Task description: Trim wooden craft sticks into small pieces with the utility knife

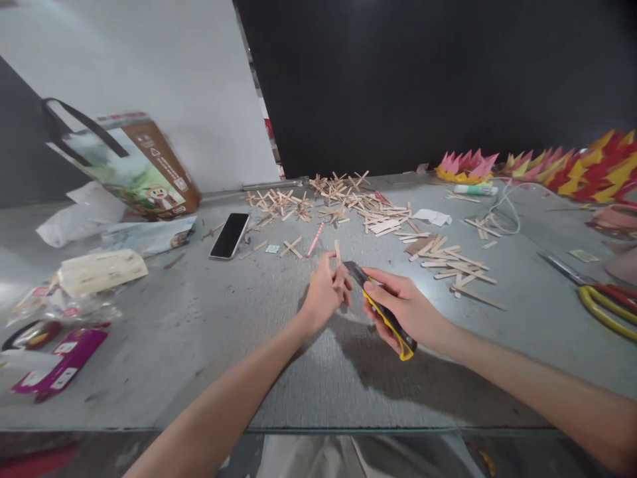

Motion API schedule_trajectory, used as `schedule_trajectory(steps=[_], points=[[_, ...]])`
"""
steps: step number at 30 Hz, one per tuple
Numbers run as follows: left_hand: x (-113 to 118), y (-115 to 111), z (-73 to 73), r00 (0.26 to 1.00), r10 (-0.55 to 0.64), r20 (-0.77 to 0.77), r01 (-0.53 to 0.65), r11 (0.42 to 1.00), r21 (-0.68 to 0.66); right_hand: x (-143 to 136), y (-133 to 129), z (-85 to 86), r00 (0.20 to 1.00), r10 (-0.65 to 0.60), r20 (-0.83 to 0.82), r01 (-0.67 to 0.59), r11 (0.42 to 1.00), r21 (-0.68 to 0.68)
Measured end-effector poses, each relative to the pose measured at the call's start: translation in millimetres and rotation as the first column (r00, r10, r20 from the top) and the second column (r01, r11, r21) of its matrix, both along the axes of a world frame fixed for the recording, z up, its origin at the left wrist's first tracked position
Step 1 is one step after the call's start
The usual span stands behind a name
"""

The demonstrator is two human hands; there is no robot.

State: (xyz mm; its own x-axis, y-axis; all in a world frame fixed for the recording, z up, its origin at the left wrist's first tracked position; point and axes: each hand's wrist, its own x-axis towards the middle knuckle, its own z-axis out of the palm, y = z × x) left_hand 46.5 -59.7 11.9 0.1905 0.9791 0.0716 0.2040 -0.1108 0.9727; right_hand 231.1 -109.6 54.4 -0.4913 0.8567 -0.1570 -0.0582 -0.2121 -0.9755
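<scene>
My left hand (326,289) is closed round a wooden craft stick (338,252), whose upper end stands up from between the fingers. In my right hand (398,305) is a black and yellow utility knife (391,320), its front end pointing at the left hand and close to the stick. Whether the blade touches the wood I cannot tell. Beyond the hands lie two crossed sticks (291,247) and a red and white pencil-like stick (315,240). Loose craft sticks (458,265) are scattered to the right of them.
Piled star-shaped stick pieces (338,189) lie at the back. On the left are a phone (229,236), a printed carrier bag (149,166) and a purple packet (62,365). To the right lie large scissors (592,285), a glue stick (475,190) and folded-paper pieces (597,169).
</scene>
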Motion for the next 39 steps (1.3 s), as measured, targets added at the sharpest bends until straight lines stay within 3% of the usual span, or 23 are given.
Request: schedule_trajectory(steps=[5,8,11,14,20,28,33,39], points=[[-6.4,7.2,7.1,0.985,-0.021,0.172,0.034,0.997,-0.072,3.3,6.9,-8.5,0.98,-0.176,0.094,0.152,0.963,0.221],[-6.8,5.0,14.7,0.974,-0.101,0.202,0.119,0.99,-0.077,8.7,18.7,-12.4,0.921,-0.347,0.178,0.271,0.897,0.348],[-5.3,1.7,17.6,0.956,-0.229,0.185,0.25,0.963,-0.099,12.6,27.6,-14.1,0.866,-0.452,0.211,0.352,0.854,0.384],[-5.2,-0.2,16.8,0.938,-0.315,0.147,0.332,0.938,-0.105,12.9,30.9,-15.5,0.887,-0.421,0.193,0.339,0.874,0.348],[-7.6,-3.0,19.1,0.925,-0.37,0.084,0.378,0.917,-0.123,9.8,31.2,-20.5,0.908,-0.408,0.096,0.37,0.888,0.271],[1.3,-8.0,20.5,0.963,-0.269,-0.029,0.267,0.961,-0.067,7.3,29.0,-26.4,0.909,-0.397,0.129,0.354,0.896,0.268],[2.0,-11.5,22.9,0.944,-0.311,-0.106,0.312,0.95,-0.015,8.1,28.5,-28.1,0.908,-0.399,0.125,0.359,0.898,0.254],[1.8,-9.2,17.4,0.936,-0.344,-0.072,0.341,0.939,-0.047,7.0,26.9,-25.0,0.9,-0.41,0.149,0.369,0.897,0.244]])
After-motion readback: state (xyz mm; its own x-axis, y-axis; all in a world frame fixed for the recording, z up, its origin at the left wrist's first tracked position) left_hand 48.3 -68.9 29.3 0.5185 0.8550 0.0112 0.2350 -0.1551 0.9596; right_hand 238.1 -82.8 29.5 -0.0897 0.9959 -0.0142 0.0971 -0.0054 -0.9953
